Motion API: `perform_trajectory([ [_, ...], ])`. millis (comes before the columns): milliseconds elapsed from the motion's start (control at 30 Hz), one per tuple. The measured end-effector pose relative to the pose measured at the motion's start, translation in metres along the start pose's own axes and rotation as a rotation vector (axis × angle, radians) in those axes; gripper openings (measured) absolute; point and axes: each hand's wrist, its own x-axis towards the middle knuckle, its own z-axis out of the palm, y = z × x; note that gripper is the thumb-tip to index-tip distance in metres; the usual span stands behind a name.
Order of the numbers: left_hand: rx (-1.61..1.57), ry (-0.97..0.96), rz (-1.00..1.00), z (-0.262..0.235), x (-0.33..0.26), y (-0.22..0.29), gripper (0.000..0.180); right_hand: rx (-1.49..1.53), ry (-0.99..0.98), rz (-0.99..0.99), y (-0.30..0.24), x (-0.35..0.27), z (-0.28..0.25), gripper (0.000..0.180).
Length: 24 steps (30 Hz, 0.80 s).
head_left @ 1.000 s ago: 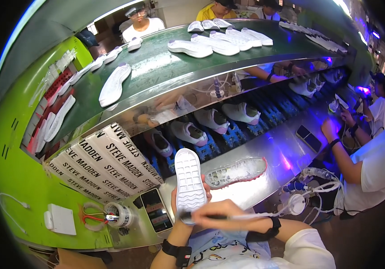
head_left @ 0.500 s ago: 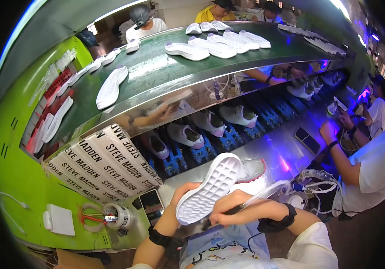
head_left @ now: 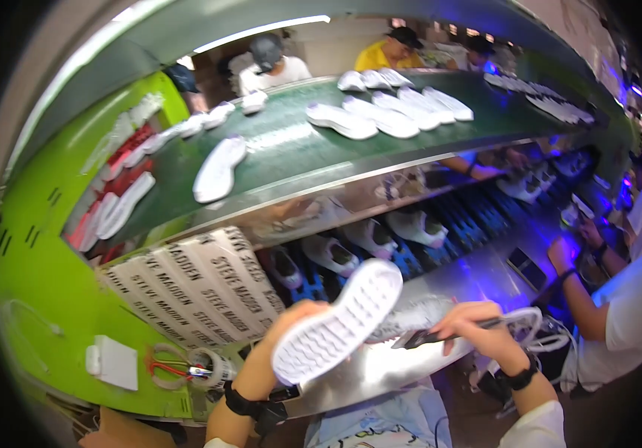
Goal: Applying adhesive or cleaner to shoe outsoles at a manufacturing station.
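A white shoe sole (head_left: 336, 325) is tilted up in my left hand (head_left: 285, 330), its ridged tread facing me. The fingers of that hand are wrapped around the sole's left edge and partly hidden behind it. To the right, my right hand (head_left: 478, 328) grips a black brush (head_left: 418, 340) with a flat tip, from which a pale hose leads away. The brush tip is apart from the sole, over the metal bench. Behind the sole lies a light grey shoe upper (head_left: 410, 317), partly covered and blurred.
White soles (head_left: 220, 168) lie on the green conveyor belt (head_left: 276, 164). Below it, shoes (head_left: 418, 226) rest on a blue-black rack. A printed cardboard panel (head_left: 194, 287) leans at left, near scissors (head_left: 179, 368) and a tape roll (head_left: 220, 367). A co-worker (head_left: 597, 321) sits at right.
My right hand has moved right with the brush, away from the sole. The left hand keeps the sole, now slightly lower. The whole view has shifted and blurred.
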Motion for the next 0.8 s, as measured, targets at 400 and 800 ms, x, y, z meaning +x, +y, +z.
perform_trajectory([
  [400, 1.863, 1.353, 0.563, -0.081, 0.005, 0.238, 0.025, 0.542, 0.251, -0.092, 0.001, 0.003, 0.039, 0.021],
  [800, 0.176, -0.021, 0.644, 0.021, -0.026, 0.026, 0.060, 0.965, 0.370, -0.083, 0.004, -0.015, 0.033, 0.021],
])
